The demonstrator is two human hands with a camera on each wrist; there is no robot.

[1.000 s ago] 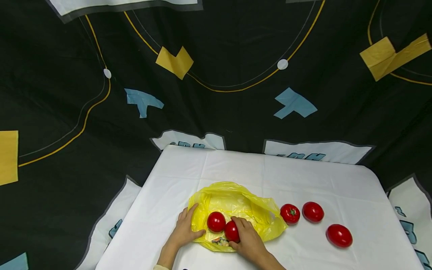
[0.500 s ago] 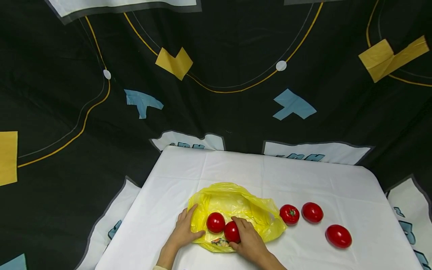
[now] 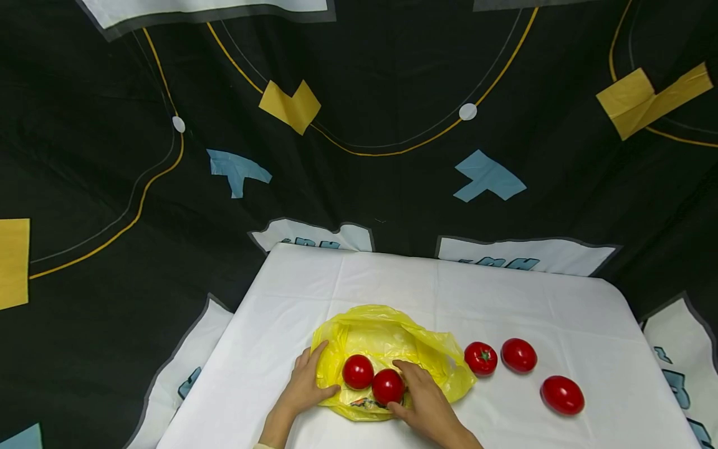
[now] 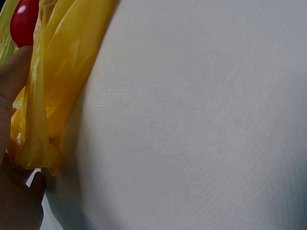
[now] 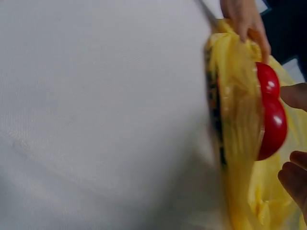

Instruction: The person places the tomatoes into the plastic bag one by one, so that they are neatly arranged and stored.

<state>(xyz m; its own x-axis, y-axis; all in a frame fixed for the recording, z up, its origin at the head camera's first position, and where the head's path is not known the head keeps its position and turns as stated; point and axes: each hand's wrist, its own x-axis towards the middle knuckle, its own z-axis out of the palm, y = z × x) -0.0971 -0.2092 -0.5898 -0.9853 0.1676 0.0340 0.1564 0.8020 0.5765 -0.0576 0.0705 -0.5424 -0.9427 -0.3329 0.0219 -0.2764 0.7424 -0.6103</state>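
A yellow plastic bag (image 3: 387,318) lies open-mouthed on the white table, with two red tomatoes inside. My left hand (image 3: 305,383) grips the bag's left edge between thumb and fingers; in the left wrist view the thumb (image 4: 14,72) lies close to a tomato (image 4: 24,21). The left tomato (image 3: 358,371) sits against the right tomato (image 3: 387,386). Just right of that second one, my right hand (image 3: 429,402) has its thumb and fingers spread apart. The right wrist view shows a gap between those fingers (image 5: 292,177) and the tomato (image 5: 273,127).
Right of the bag lie a tomato with a green stem top (image 3: 480,358), close to the bag's edge, and two more red ones, a rear tomato (image 3: 518,355) and a front tomato (image 3: 563,395). A black cloth (image 3: 364,199) hangs behind the white table (image 3: 314,274).
My right hand has let go of the right tomato in the bag and drawn slightly to the right, its fingers opening. My left hand stays at the bag's edge.
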